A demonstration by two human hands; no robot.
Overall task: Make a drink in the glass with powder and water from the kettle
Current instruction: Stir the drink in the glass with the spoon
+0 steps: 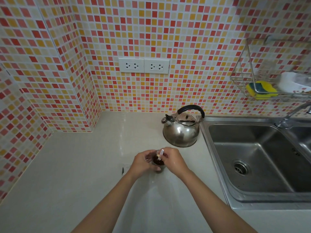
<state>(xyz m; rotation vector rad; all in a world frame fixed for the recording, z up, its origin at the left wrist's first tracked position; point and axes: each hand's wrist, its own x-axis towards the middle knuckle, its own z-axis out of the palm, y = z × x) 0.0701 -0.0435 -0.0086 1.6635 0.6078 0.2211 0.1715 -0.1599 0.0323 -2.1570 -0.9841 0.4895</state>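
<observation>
Left hand fingers curled around a glass of dark contents, right hand pinching a small white packet over it, kettle behind, on the counter

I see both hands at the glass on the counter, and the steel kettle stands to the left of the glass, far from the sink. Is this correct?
Not quite. In the head view both hands, left hand and right hand, are at the glass on the counter, but the steel kettle stands behind the glass and to its right, close beside the sink, not to the left and far from it.
</observation>
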